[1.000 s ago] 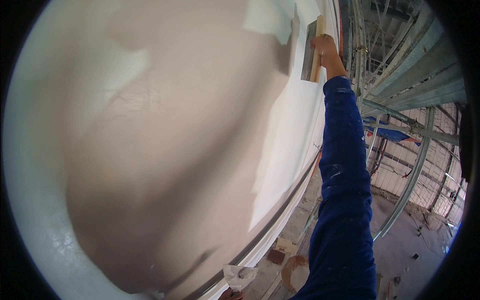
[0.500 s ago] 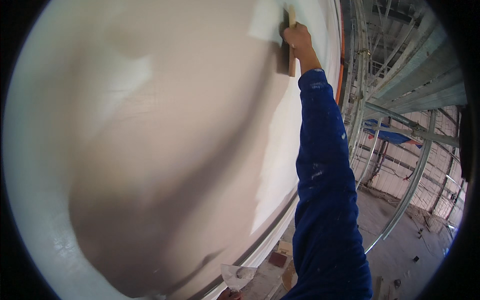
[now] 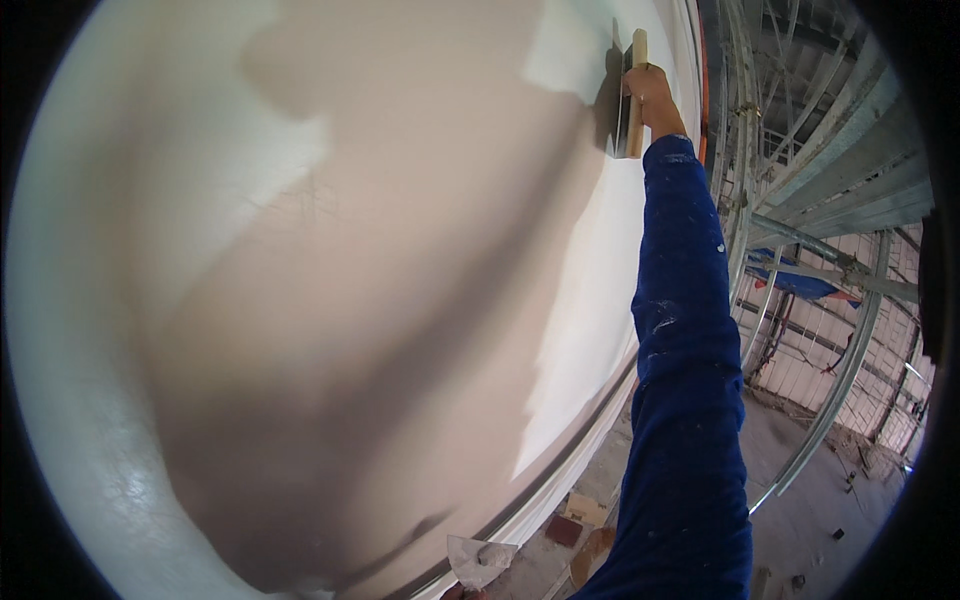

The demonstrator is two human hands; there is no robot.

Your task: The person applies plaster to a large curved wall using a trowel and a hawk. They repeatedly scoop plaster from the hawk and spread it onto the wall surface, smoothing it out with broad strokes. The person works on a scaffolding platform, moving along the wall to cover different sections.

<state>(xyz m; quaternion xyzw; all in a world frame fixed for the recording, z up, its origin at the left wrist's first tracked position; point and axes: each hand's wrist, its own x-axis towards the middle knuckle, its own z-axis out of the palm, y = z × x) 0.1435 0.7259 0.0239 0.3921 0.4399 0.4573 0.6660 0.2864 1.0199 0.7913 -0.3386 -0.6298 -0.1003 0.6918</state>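
A broad pale plastered wall [image 3: 330, 300] fills the left and centre. At the lower edge, beside the wall's base, a second trowel [image 3: 478, 560] pokes up; the hand gripping it is barely visible, so its state cannot be told. High on the wall, the right hand [image 3: 655, 95] is closed around a wooden-handled trowel [image 3: 632, 95], pressed flat against the wall just left of the hand. Right of the wall, metal framing [image 3: 820, 230].

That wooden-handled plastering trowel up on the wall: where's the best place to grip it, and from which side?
Grip the wooden-handled plastering trowel by its wooden handle, from the side facing away from the pale plastered wall. The blade lies flat against the wall, leaving only the handle free; the right hand grips there.
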